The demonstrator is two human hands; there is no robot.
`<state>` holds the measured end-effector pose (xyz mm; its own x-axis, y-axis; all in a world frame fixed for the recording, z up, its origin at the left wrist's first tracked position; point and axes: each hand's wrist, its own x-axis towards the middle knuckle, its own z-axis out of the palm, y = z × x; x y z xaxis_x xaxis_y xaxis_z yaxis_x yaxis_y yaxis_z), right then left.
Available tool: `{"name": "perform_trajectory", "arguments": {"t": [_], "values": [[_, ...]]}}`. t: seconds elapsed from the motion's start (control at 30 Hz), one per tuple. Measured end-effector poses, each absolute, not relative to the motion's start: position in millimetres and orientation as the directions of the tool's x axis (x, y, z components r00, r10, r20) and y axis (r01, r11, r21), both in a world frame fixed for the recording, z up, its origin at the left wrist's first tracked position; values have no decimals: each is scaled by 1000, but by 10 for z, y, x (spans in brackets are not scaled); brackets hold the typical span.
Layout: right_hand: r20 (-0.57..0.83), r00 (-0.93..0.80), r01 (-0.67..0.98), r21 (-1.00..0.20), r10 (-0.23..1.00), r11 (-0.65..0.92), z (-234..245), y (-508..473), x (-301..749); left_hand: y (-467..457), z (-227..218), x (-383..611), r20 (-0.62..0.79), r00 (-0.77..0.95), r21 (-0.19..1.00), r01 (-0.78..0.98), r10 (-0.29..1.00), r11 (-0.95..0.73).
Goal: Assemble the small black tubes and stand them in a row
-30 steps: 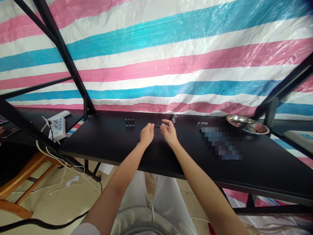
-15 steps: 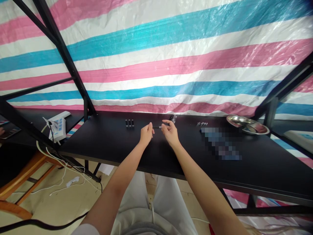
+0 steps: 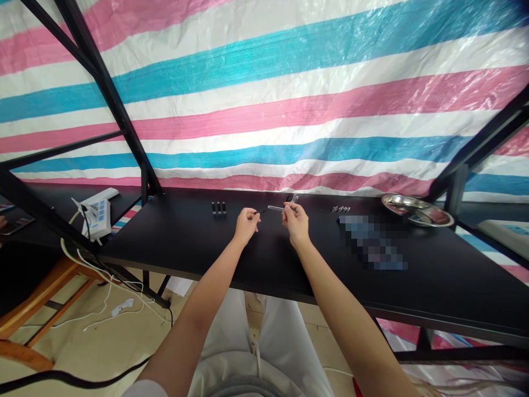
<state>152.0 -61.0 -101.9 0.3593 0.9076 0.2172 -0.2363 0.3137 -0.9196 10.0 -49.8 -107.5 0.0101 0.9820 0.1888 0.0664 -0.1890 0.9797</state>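
In the head view my left hand (image 3: 247, 225) is closed in a pinch on a small, thin black piece (image 3: 261, 212) whose tip points to the right. Facing it, my right hand (image 3: 296, 221) grips a slim clear tube (image 3: 275, 208), one end of which sticks out to the left. A short gap separates the tube from the black piece. Just behind my right hand lie more clear tubes (image 3: 295, 198) and small black parts (image 3: 289, 198), partly covered. Left of my hands, three short black cylinders (image 3: 219, 208) stand in a row.
Several small clear pieces (image 3: 341, 209) lie right of my hands on the black table (image 3: 173, 242). Beyond them are a blurred-out blue item (image 3: 372, 242) and a shiny metal dish (image 3: 444, 221). A white power strip (image 3: 99, 219) with cables sits left, past the black frame post (image 3: 119, 116).
My hands have drawn apart slightly, the right one moving right. The clear tube now shows in my right hand, separate from the black piece in my left.
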Motion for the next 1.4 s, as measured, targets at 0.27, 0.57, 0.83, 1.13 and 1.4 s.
{"name": "perform_trajectory", "arguments": {"t": [0.27,0.57,0.83,1.13,1.4], "values": [[173,48,-118,-977,984,178,-1058,-627,1493,-568,-1003,122,172,143,985,-3,975,-173],[182,-43,-3,-983,982,182,-1017,-673,1479,-552,-989,110,201,115,978,-71,973,-194],[273,-92,161,-945,958,285,-1062,-654,1490,-581,-972,100,231,165,973,-29,959,-229],[273,-155,393,-864,949,313,-1130,-629,1598,-563,-1083,106,207,308,952,154,929,-263],[311,336,685,-728,889,-5,-1169,-304,1879,-534,-1167,44,457,162,701,540,875,-466]]}}
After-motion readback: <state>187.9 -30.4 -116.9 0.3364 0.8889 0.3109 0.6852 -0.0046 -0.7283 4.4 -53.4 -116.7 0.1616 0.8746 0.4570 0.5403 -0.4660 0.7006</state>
